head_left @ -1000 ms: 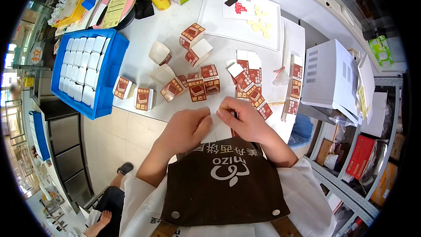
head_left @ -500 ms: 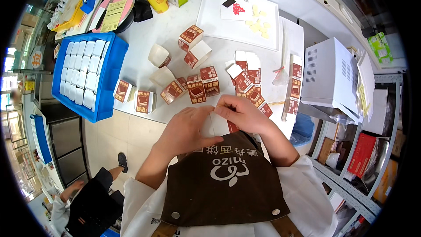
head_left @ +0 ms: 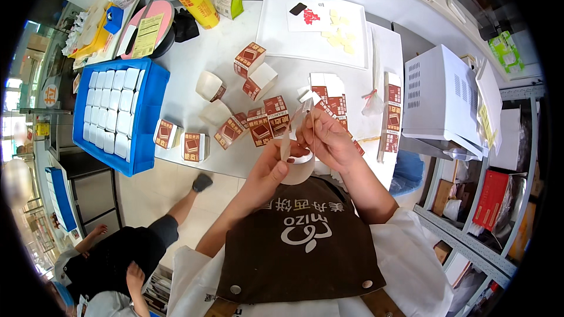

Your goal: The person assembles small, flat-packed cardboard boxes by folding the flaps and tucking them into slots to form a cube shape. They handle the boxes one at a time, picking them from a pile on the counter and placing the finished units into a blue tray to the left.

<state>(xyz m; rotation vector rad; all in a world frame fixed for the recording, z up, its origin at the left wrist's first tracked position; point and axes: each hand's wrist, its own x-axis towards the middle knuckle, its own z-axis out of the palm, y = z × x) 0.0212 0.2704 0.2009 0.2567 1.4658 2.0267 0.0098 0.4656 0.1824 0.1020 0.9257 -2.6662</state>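
Close to my apron, my left hand (head_left: 271,163) curls around a pale, round, band-like piece (head_left: 298,174), its fingers partly inside the loop. My right hand (head_left: 326,140) pinches a thin, see-through upright part of it between thumb and fingers. I cannot tell whether this is a roll of clear tape or a bent carton. Just beyond my hands stand brown-and-white folded cartons (head_left: 268,121), some with white open mouths. Flat unfolded cartons (head_left: 330,95) lie in a pile beyond my right hand.
A blue crate (head_left: 160,91) of white-lidded tubs stands left, near two filled cartons (head_left: 194,147). A white tray (head_left: 276,38) lies at the back, a white appliance (head_left: 442,100) at the right. A co-worker (head_left: 126,258) is on the floor at lower left.
A white-and-red carton panel showed between my hands; now the pale round piece does. My right hand has lifted slightly and moved right. The co-worker has come further into view.
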